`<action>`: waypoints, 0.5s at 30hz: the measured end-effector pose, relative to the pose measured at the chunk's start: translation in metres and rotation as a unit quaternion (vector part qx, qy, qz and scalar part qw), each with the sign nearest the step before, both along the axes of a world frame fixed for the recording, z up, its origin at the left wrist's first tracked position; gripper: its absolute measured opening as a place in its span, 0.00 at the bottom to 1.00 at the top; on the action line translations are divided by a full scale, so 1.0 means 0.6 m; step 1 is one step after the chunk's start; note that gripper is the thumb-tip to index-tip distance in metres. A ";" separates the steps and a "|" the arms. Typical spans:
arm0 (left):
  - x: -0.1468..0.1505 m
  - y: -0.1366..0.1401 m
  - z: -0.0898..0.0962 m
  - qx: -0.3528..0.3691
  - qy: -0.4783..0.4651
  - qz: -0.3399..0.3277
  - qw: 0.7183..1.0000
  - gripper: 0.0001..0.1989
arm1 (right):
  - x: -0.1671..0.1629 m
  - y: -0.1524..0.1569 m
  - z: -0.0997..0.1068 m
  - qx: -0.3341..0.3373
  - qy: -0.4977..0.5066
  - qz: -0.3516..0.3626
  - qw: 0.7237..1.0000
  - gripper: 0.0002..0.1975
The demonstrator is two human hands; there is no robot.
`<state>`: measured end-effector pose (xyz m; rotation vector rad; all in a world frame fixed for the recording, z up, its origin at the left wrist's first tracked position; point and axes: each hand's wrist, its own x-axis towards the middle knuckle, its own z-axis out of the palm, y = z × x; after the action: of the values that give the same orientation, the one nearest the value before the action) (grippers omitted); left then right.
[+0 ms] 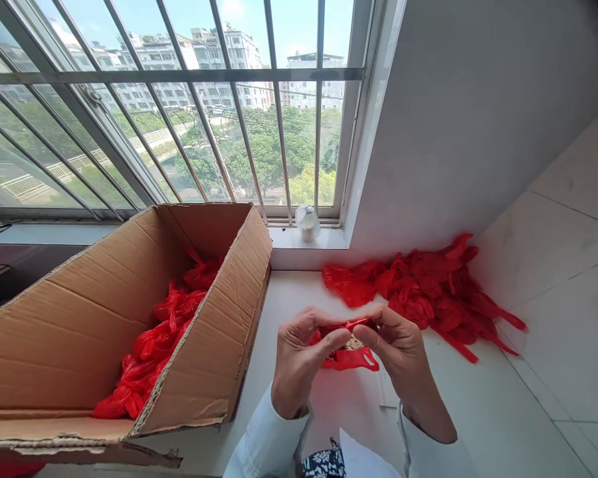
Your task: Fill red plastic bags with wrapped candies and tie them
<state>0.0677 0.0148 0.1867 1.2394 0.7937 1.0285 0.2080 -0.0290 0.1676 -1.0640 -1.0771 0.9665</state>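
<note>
My left hand [306, 358] and my right hand [393, 342] are close together over the white tabletop. Thumb and fingers of each pinch the edge of a red plastic bag [349, 359], the rim stretched between them. A looped handle of the bag hangs below my thumbs. Something pale and patterned shows inside or behind the red film, mostly covered by my fingers, and I cannot make out what it is. Just beyond my right hand lies a loose pile of red plastic bags [423, 285], crumpled against the wall.
To the left stands an open cardboard box [206, 332] holding several knotted red bags [154, 345]. On the sill of the barred window sits a small white container wrapped in clear plastic [307, 224]. A tiled wall [568, 265] bounds the right side.
</note>
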 end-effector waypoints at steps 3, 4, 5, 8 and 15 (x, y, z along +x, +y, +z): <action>0.004 0.022 -0.027 -0.063 0.019 -0.037 0.997 0.11 | 0.007 0.026 -0.023 -0.033 -0.047 -0.033 0.998 0.11; 0.001 0.031 -0.042 -0.061 0.048 -0.039 0.996 0.13 | 0.010 0.034 -0.037 -0.053 -0.075 -0.049 0.995 0.12; -0.004 0.041 -0.059 -0.039 0.086 -0.023 0.995 0.13 | 0.012 0.041 -0.054 -0.076 -0.109 -0.062 0.989 0.12; -0.030 0.068 -0.120 0.110 0.261 0.100 0.954 0.09 | 0.017 0.048 -0.123 -0.148 -0.220 -0.067 0.962 0.11; -0.076 0.084 -0.231 0.144 0.468 0.067 0.869 0.08 | 0.002 0.038 -0.308 -0.269 -0.288 -0.077 0.916 0.10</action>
<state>0.0218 0.0652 0.0483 2.0066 1.5181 0.6141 0.2094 -0.0060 -0.0172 -1.9482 -1.1957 0.8580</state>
